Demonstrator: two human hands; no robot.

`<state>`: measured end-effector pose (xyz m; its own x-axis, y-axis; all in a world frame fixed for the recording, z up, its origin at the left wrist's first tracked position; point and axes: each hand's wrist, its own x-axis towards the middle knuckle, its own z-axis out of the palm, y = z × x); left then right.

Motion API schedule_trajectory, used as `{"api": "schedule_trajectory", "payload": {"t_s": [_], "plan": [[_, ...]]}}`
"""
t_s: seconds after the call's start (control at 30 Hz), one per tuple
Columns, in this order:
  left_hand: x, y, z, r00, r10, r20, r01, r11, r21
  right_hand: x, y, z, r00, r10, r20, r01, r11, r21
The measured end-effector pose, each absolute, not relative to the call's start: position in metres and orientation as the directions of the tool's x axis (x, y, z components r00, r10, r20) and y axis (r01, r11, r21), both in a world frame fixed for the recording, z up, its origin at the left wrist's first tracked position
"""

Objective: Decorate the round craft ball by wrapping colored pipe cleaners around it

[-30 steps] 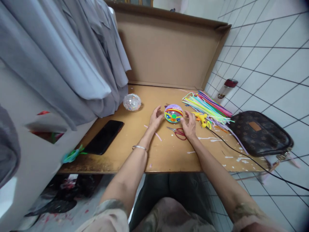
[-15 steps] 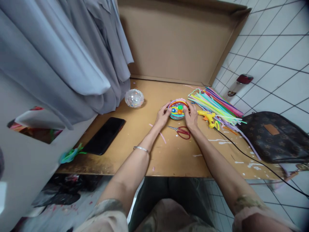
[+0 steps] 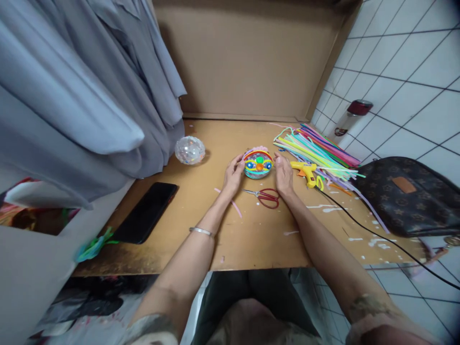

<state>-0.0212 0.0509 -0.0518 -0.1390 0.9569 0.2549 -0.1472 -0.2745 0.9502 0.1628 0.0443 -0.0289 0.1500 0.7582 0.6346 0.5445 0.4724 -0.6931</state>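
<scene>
On the table between my hands sits a clear round ball (image 3: 258, 173) with a face of colourful pipe cleaners: blue eyes, a green spot, an orange nose, yellow and red bands, a pink top. My left hand (image 3: 234, 176) rests at its left side, fingers loosely bent; I cannot tell whether the fingertips still touch it. To the right, my right hand (image 3: 283, 175) stands slightly apart from the ball, holding nothing. Red-handled scissors (image 3: 268, 198) lie just in front of the ball. A yellow glue gun (image 3: 305, 172) lies right of my right hand.
Another clear ball (image 3: 190, 150) sits at left, near the grey curtain (image 3: 154, 120). A black phone (image 3: 145, 213) lies at front left. Many pipe cleaners (image 3: 312, 146) and a dark patterned bag (image 3: 406, 206) are at right. The glue gun's cord (image 3: 359, 223) trails rightward. A cardboard panel (image 3: 244, 62) stands behind.
Both hands held the decorated ball's sides before; now they have loosened, with the right hand off it and its whole face showing. The view has shifted a little.
</scene>
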Motion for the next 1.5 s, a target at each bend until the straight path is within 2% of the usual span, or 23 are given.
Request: {"api": "schedule_trajectory", "payload": {"t_s": [0.37,0.67,0.9,1.5], "plan": [[-0.016,0.04,-0.044,0.005,0.96,0.28,-0.177,-0.274,0.945,0.159,0.042,-0.029,0.055,0.745,0.665,0.531,0.542,-0.651],[-0.009,0.039,-0.046,-0.021,0.948,0.316,-0.132,-0.316,0.939,0.163,0.047,-0.032,0.039,0.763,0.645,0.537,0.529,-0.657],[-0.009,0.042,-0.048,-0.061,0.935,0.349,-0.127,-0.354,0.927,0.167,0.045,-0.027,0.102,0.742,0.662,0.579,0.497,-0.646],[-0.012,0.048,-0.053,-0.079,0.95,0.303,-0.166,-0.313,0.935,0.165,0.043,-0.026,0.064,0.735,0.675,0.553,0.537,-0.637]]}}
